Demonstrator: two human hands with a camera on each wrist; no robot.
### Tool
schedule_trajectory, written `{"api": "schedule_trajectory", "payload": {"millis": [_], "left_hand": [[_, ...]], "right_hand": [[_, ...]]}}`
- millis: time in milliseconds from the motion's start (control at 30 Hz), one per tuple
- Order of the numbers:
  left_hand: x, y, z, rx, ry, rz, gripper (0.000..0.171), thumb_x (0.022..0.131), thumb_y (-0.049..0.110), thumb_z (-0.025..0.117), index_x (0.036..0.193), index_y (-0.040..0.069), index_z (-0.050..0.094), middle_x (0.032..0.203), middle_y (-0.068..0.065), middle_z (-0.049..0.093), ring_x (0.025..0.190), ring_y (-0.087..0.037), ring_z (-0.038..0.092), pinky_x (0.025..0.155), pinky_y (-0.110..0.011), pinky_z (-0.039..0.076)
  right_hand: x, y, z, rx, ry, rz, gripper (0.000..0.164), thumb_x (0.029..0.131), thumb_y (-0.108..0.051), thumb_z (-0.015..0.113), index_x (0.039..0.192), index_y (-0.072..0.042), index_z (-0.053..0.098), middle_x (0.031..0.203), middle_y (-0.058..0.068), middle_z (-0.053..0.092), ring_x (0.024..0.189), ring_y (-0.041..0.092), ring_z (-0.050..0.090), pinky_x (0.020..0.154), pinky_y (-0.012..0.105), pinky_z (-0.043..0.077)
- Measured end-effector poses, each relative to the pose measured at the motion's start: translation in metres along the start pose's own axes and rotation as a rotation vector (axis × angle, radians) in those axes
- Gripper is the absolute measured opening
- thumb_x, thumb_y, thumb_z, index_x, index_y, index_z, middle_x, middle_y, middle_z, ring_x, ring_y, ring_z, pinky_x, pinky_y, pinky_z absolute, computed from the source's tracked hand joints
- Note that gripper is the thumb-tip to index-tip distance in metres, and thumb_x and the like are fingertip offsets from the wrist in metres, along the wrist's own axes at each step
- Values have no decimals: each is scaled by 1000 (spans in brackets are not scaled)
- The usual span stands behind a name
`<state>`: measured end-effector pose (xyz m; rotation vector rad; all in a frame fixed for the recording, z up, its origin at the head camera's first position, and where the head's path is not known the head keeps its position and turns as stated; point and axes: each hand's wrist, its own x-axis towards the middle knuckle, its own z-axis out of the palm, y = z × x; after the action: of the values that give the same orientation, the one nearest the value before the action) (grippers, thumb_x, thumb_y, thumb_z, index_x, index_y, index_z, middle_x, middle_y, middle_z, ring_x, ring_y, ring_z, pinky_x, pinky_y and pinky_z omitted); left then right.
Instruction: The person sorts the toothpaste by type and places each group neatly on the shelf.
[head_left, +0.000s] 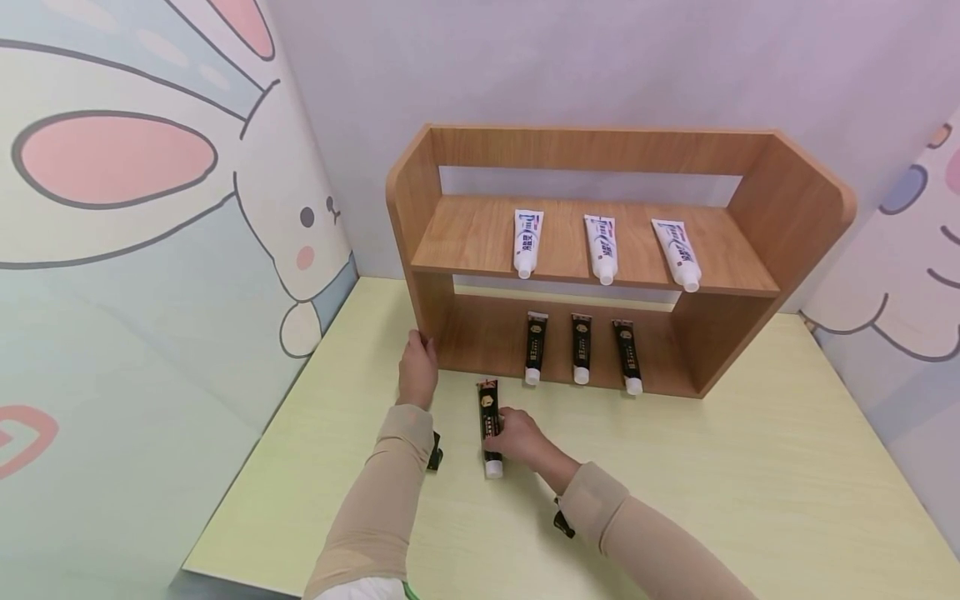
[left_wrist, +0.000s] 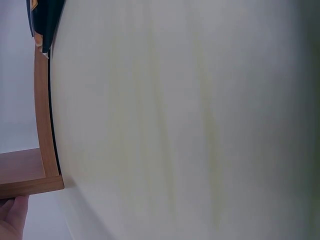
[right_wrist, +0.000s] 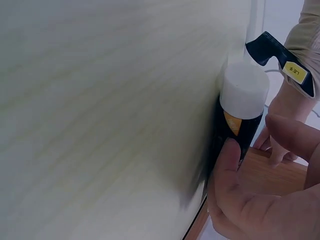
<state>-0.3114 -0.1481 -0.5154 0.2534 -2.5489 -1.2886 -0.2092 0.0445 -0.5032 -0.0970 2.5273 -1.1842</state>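
My left hand rests against the outer face of the left side panel of a wooden shelf, low down near the table. Its fingertips touch that panel in the left wrist view. With my right hand I pinch a black toothpaste tube between thumb and fingers, in front of the shelf's lower left part. The tube's white cap points back toward me, and its flat crimped end faces the shelf. In the right wrist view the tube is close over the table.
Three black toothpaste tubes lie side by side on the lower board, caps forward. On the upper board lie three white toothpaste tubes, spaced apart. The shelf stands on a pale yellow table by the back wall. A rabbit-painted wall borders the left.
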Motion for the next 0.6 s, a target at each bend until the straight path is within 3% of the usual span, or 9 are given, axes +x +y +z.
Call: {"api": "schedule_trajectory", "payload": {"millis": [233,467,600], "left_hand": [[0,0,1,8,0,2,27,104,19,49,125,4,43,124,-19,55,108,-34,59,90,-49,51],[-2,0,-1,44,30,89,20,105,17,46,116,1,45,113,-22,58,99,-36,63,80,-46,55],[-3,0,-1,38,26,83,19,105,17,45,116,1,45,114,-21,58,99,-35,62,79,-46,55]], "right_hand": [[1,4,4,-15,-12,13,75,78,-13,80,138,12,41,129,30,49,114,39,51,92,51,47],[4,3,3,-15,-42,48,78,80,-15,80,140,10,39,125,25,52,105,32,53,86,48,50],[5,3,2,-6,-40,59,78,79,-15,81,141,8,39,125,23,53,105,31,54,86,48,50]]}}
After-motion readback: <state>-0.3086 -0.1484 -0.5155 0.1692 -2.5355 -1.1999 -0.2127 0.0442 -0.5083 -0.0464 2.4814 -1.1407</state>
